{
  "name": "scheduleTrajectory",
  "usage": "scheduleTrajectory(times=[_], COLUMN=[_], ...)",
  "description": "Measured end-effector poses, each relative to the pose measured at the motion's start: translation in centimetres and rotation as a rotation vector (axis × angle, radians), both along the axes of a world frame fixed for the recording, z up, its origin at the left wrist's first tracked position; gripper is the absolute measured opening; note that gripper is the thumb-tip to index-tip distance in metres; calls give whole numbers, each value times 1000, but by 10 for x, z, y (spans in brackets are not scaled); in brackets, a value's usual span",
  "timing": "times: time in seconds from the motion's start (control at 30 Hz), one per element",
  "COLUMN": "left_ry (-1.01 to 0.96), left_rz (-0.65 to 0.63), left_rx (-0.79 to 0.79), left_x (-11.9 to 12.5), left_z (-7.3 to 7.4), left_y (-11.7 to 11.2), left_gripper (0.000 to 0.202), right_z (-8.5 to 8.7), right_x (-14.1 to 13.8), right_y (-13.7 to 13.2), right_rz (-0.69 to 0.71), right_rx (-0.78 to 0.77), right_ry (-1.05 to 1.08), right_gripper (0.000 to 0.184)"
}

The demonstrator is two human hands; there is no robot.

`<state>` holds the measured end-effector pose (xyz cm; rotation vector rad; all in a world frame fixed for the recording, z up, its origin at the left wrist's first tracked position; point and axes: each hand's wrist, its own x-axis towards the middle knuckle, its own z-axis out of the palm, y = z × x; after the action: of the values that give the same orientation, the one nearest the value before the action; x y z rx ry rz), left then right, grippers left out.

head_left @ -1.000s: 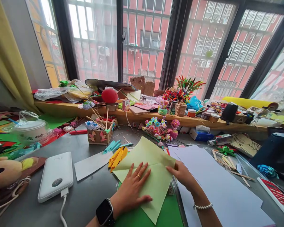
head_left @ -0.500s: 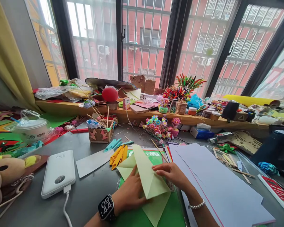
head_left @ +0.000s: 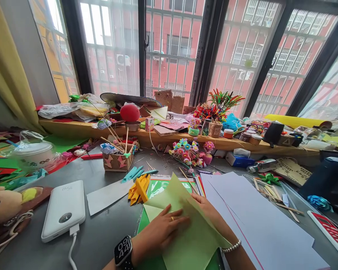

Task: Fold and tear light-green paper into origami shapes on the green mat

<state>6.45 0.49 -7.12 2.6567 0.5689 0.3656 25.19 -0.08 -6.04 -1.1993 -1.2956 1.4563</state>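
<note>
Light green paper over green packet. Left hand on paper, fingers loosely spread; light pressure may let it skew. Right hand behind edge, pinch hidden, can't tell; uneven pull may crease.

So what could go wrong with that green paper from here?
The left hand lies on the light green paper, so pressing might leave a stray crease. The right hand is partly hidden behind the sheet, so a tug there could perhaps tear it. The folded yellow pieces sit close by and might get knocked.
</note>
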Motion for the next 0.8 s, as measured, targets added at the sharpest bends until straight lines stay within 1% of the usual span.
scheduleTrajectory(times=[0.07,0.17,0.27,0.37,0.47,0.57,0.73,0.8], left_ry=[-33,-86,-126,-170,-237,-328,-502,-522], left_rz=[3,3,8,1,22,67,238,247], left_rx=[-5,-9,-46,-124,-235,-345,-428,-478], left_x=[0,2,5,5,3,0,-4,-4], left_z=[0,7,16,19,15,9,8,8], left_y=[2,1,-2,-3,0,5,13,14], left_gripper=[47,44,45,46,45,40,30,29], right_z=[-2,-6,-7,-7,-7,-7,-9,-10], right_x=[0,2,2,1,-2,-6,-8,-8], right_y=[0,0,0,-1,-1,0,3,3], right_rz=[11,65,144,166,137,96,-17,-37], right_rx=[-28,-10,4,-18,-45,-60,-83,-96], right_ry=[25,22,31,46,86,156,198,219], right_gripper=[38,37,42,49,56,56,53,53])
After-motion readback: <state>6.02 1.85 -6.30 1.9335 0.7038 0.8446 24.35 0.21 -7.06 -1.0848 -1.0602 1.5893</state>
